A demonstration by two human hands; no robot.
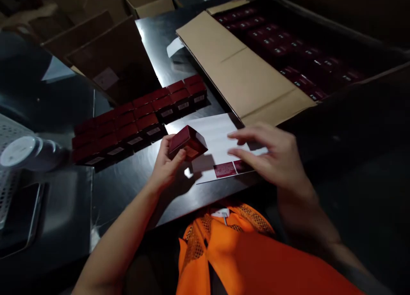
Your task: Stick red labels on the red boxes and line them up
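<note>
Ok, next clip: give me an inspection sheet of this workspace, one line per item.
Surface: dark glossy table, reflecting light.
Job's things: small red box tilted in the left hand; white sheet with red labels at its near edge.
Clutter: rows of red boxes behind the left hand; open carton packed with more boxes, flap folded onto the table; white slip farther back.
Hands: left hand grips the small red box; right hand open, fingers spread over the sheet, holding nothing.
Cables: nothing seen.
Surroundings: empty cartons at the back left; white-capped bottle and dark phone at left; orange vest below.
</note>
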